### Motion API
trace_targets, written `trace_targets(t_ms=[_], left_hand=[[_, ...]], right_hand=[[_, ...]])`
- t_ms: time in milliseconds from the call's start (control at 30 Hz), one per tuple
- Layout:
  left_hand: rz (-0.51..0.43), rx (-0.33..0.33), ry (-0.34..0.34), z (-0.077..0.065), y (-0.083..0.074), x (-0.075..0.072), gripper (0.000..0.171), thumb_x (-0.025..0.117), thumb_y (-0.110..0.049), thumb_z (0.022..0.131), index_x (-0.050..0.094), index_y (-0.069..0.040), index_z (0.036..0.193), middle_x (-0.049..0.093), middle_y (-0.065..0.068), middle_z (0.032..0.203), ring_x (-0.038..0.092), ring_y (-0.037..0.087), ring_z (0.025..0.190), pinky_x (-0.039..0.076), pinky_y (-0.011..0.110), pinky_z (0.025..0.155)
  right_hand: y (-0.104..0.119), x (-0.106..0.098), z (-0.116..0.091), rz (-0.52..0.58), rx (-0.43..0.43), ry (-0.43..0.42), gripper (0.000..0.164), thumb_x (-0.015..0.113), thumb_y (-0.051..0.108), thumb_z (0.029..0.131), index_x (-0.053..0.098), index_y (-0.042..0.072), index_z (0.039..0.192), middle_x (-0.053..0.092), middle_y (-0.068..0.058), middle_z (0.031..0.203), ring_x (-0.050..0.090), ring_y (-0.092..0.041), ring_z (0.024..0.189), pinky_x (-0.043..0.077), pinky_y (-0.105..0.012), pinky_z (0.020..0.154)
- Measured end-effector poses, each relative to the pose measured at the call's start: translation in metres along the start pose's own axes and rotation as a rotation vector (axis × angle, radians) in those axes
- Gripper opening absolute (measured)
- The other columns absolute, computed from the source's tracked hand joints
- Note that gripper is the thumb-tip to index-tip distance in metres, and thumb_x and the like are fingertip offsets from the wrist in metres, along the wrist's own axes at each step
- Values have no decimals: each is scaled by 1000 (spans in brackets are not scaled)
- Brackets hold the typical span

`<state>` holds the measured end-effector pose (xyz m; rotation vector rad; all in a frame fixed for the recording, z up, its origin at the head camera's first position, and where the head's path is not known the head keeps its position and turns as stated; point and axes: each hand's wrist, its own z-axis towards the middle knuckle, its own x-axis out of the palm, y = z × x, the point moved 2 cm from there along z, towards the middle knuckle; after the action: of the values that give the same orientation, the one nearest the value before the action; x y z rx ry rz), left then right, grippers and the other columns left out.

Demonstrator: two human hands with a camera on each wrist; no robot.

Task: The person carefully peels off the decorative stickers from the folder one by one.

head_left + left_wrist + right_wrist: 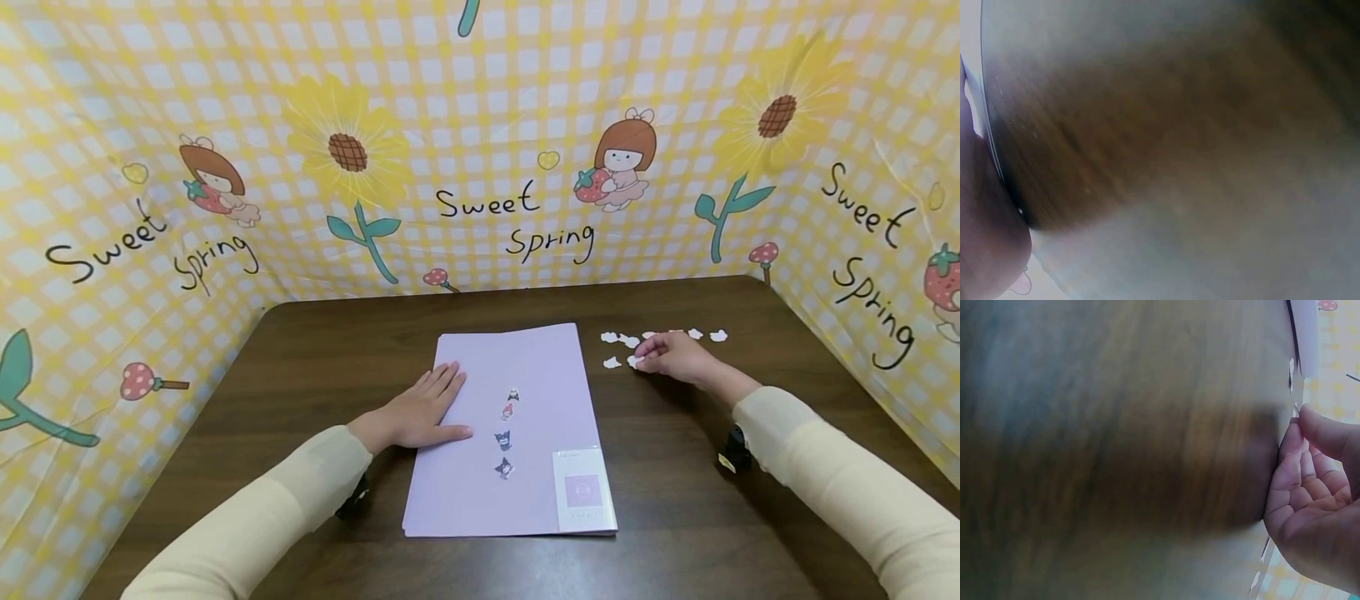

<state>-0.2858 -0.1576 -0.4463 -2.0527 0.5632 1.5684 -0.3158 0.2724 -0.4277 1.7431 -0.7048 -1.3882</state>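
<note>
My left hand lies flat with fingers spread on the left edge of a lavender folder; part of it shows at the left of the left wrist view. A column of several small cartoon stickers runs down the middle of the folder. Right of the folder, my right hand pinches a small white-backed sticker by its edge between thumb and forefinger. The right wrist view shows this pinch from the side, with the other fingers curled in. A loose white sticker lies just left of the pinched one.
A row of white stickers lies behind the right hand, some partly hidden by it. A pale label sits at the folder's lower right corner. The brown table meets a yellow checked cloth at the back and sides.
</note>
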Motion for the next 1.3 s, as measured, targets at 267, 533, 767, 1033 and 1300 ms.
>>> trace_targets(t_ms=[267,533,767,1033,1300], left_hand=[[9,15,-10,0,-1,2,101,33,-76,89,8,-5,156,-2,14,162,-4,30,147,4,44,117],[9,-1,6,-3,-4,-1,99,36,-74,90,7,-6,156,-2,14,162,-4,30,147,3,43,116],[10,-1,1,-2,-3,-1,100,35,-75,89,7,-7,156,-2,13,162,-4,29,147,3,43,116],[17,4,0,-1,-2,0,99,36,-75,90,8,-7,156,-1,14,162,-3,30,147,5,44,117],[23,13,-7,-1,-1,0,99,35,-74,90,8,-5,156,-1,15,161,-2,31,147,5,44,116]], right_hand=[[1,3,-2,-66,-24,-37,22,73,7,86,63,-9,98,65,-4,77,54,-13,70,44,-25,64],[3,6,-1,-166,-27,-60,19,74,10,85,65,-4,94,63,-4,75,53,-19,71,43,-32,67],[4,7,-2,-203,-37,-67,17,74,10,85,65,-3,92,62,-3,74,52,-19,70,42,-33,66],[5,8,-2,-232,-72,-70,14,73,8,85,66,-3,90,61,-2,72,50,-18,68,42,-32,64],[6,9,-2,-253,-77,-73,12,73,7,84,66,-2,88,60,-1,70,50,-17,66,41,-32,63]])
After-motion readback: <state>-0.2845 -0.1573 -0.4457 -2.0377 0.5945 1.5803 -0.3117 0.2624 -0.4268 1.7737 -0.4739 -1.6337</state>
